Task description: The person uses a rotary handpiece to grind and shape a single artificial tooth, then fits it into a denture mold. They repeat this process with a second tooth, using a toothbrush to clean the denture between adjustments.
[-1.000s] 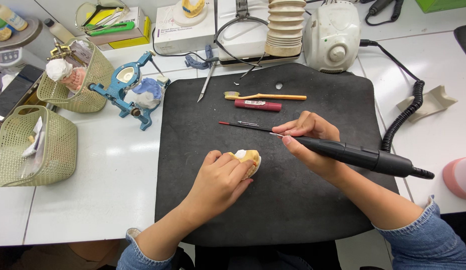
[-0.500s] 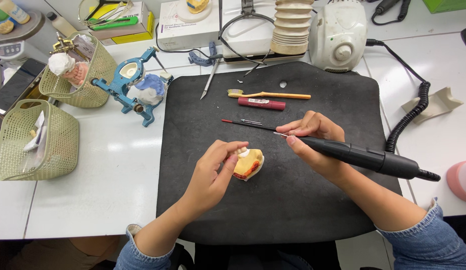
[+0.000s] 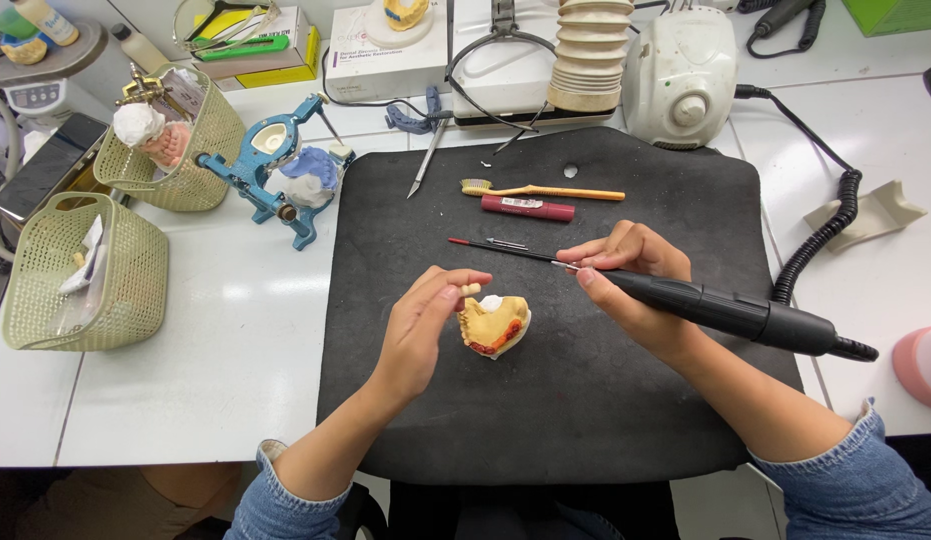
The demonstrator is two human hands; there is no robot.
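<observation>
A yellow dental cast (image 3: 495,325) with red wax lies on the black mat (image 3: 585,400). My left hand (image 3: 420,330) sits just left of the cast and pinches a small tooth-like piece (image 3: 470,290) between thumb and fingertip, above the cast. My right hand (image 3: 635,285) grips a black rotary handpiece (image 3: 730,312) like a pen; its tip points left, a short way right of the cast. The handpiece's coiled cord (image 3: 815,250) runs to the white control unit (image 3: 680,75).
On the mat behind my hands lie a thin red-tipped brush (image 3: 495,248), a red tube (image 3: 527,208) and a yellow toothbrush (image 3: 540,190). A blue articulator (image 3: 280,165) and two green baskets (image 3: 85,270) stand at left. A pink cup (image 3: 923,362) is at the right edge.
My left hand lifted off the cast and moved left, leaving the cast uncovered on the mat; it now pinches a small piece. My right hand has barely shifted.
</observation>
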